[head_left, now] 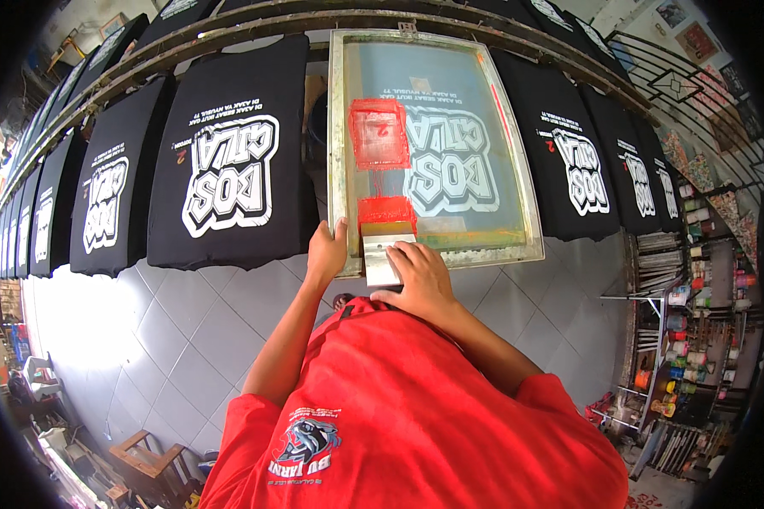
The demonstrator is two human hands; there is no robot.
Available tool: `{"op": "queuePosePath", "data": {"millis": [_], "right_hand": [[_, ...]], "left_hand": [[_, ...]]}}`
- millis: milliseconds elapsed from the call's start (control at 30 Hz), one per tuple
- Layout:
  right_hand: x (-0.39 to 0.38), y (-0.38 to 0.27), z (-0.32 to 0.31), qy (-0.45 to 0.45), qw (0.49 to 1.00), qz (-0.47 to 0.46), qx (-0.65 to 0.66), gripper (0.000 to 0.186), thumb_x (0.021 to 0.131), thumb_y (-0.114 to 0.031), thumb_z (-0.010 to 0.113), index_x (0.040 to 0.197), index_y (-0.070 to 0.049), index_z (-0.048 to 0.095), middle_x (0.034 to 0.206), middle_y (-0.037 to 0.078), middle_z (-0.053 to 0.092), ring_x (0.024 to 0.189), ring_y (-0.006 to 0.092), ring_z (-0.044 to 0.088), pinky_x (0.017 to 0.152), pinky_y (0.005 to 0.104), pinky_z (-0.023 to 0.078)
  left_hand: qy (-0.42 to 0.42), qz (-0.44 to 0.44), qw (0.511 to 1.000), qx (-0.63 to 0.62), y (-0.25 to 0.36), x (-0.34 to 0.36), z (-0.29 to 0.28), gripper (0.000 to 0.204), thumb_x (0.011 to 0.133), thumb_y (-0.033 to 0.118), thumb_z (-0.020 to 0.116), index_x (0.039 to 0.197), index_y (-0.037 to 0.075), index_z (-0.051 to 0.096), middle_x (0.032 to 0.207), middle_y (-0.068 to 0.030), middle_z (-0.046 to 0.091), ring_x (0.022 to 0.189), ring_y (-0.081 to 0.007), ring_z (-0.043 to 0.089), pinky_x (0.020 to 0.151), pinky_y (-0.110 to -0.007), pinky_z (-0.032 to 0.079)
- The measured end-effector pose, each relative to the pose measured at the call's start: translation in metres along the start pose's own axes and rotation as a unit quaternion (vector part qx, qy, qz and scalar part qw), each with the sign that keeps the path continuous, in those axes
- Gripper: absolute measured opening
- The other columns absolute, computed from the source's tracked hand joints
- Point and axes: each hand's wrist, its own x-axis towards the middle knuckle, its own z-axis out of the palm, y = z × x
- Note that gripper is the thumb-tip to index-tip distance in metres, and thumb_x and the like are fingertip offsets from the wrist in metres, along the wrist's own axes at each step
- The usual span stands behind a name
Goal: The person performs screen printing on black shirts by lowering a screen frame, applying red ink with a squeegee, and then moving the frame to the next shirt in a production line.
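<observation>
A screen-printing frame [525,195] with translucent mesh lies over the board at the center, a white-lettered design showing through. Red ink [379,136] covers a rectangle on its left part, with a red band lower down. My left hand [326,253] grips the frame's lower left side, thumb along the edge. My right hand [418,280] is closed on a metal-bladed squeegee [382,260], whose top edge rests at the lower red ink band near the frame's front edge.
Black T-shirts [170,187] with white printing lie on boards along a rail [255,32], on both sides of the frame. A rack with screens and ink cans [679,297] stands at right. A wooden stool [140,450] is at lower left on the tiled floor [144,348].
</observation>
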Motion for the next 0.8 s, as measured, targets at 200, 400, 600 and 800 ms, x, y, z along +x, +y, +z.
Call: {"op": "queuePosePath", "data": {"millis": [200, 400, 600, 800], "right_hand": [[-0.032, 0.147, -0.075, 0.241, 0.912, 0.303, -0.133, 0.066, 0.084, -0.039, 0.069, 0.131, 0.002, 0.049, 0.139, 0.025, 0.045, 0.133, 0.0401, 0.037, 0.108, 0.0482, 0.032], [-0.079, 0.258, -0.101, 0.146, 0.822, 0.533, 0.138, 0.065, 0.096, -0.053, 0.043, 0.104, 0.008, 0.063, 0.105, 0.022, 0.066, 0.111, 0.04, 0.058, 0.094, 0.0403, 0.043], [-0.072, 0.236, -0.087, 0.204, 0.856, 0.474, 0.0, 0.07, 0.1, -0.05, 0.037, 0.075, 0.012, 0.059, 0.069, 0.029, 0.057, 0.064, 0.0421, 0.055, 0.062, 0.0508, 0.037], [-0.057, 0.138, -0.051, 0.23, 0.859, 0.456, 0.033, 0.069, 0.102, -0.046, 0.033, 0.079, 0.012, 0.062, 0.074, 0.029, 0.062, 0.072, 0.0444, 0.059, 0.067, 0.0515, 0.04]], "left_hand": [[0.02, 0.018, 1.0, -0.007, 0.001, -0.004, 0.0, 0.048, 0.097, 0.038, 0.052, 0.099, -0.009, 0.058, 0.091, -0.0323, 0.063, 0.092, -0.0483, 0.061, 0.079, -0.048, 0.047], [0.026, 0.048, 0.998, -0.022, 0.015, -0.007, -0.007, 0.044, 0.097, 0.036, 0.053, 0.092, -0.008, 0.057, 0.083, -0.0319, 0.06, 0.084, -0.0462, 0.061, 0.073, -0.047, 0.046], [0.038, 0.021, 0.999, 0.021, 0.033, -0.02, -0.048, 0.044, 0.097, 0.035, 0.053, 0.086, -0.008, 0.056, 0.075, -0.0306, 0.056, 0.073, -0.0433, 0.058, 0.069, -0.046, 0.044], [0.053, 0.051, 0.996, -0.044, -0.021, -0.014, -0.141, 0.04, 0.098, 0.031, 0.052, 0.103, -0.007, 0.061, 0.084, -0.0228, 0.065, 0.078, -0.0302, 0.062, 0.074, -0.041, 0.048]]}}
